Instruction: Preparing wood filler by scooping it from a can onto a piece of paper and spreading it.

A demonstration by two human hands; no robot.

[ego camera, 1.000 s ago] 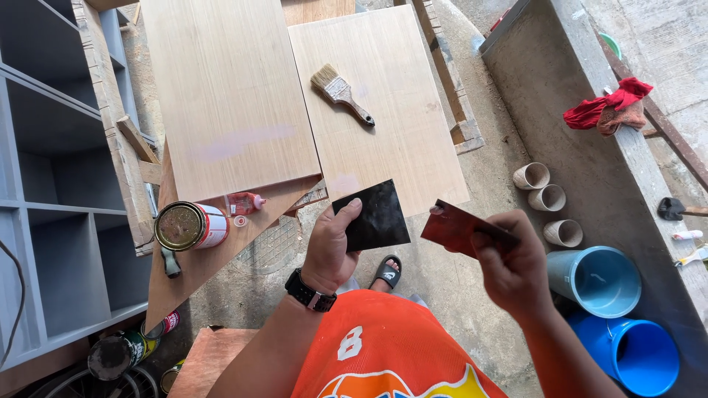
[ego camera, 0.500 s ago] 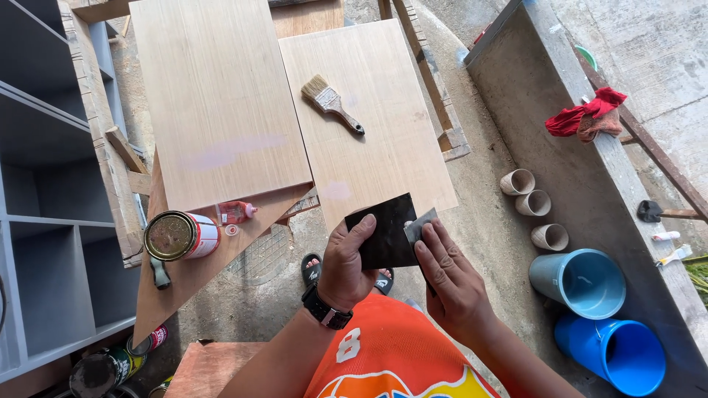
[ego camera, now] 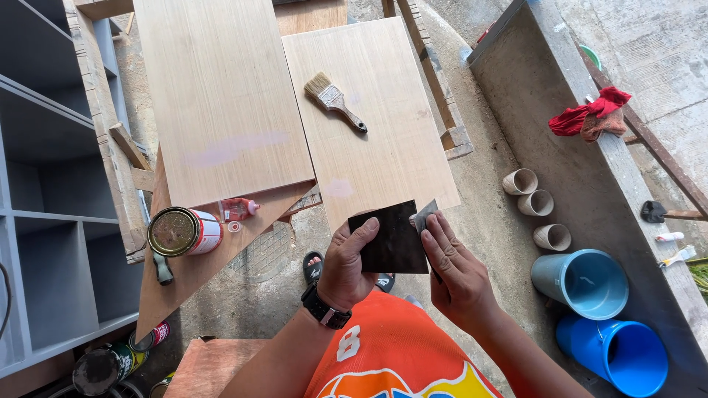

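My left hand [ego camera: 344,267] holds a dark square sheet of sandpaper [ego camera: 391,237] by its left edge, thumb on top. My right hand [ego camera: 453,267] pinches the sheet's right edge, where a grey corner is folded up. Both hands hover over the near edge of the right wooden panel [ego camera: 376,125]. A paintbrush [ego camera: 334,101] lies on that panel, farther away. A larger wooden panel [ego camera: 217,96] lies to the left.
An open tin can [ego camera: 183,231] and a small red-capped bottle [ego camera: 239,209] sit on a board at the left. A grey shelf unit [ego camera: 44,221] stands far left. Blue buckets [ego camera: 586,278], cardboard tubes [ego camera: 535,200] and a red rag [ego camera: 590,116] are at the right.
My right hand came in from the right, dropped the reddish piece it held from view, and now pinches the sandpaper's right edge. The view shifted slightly.
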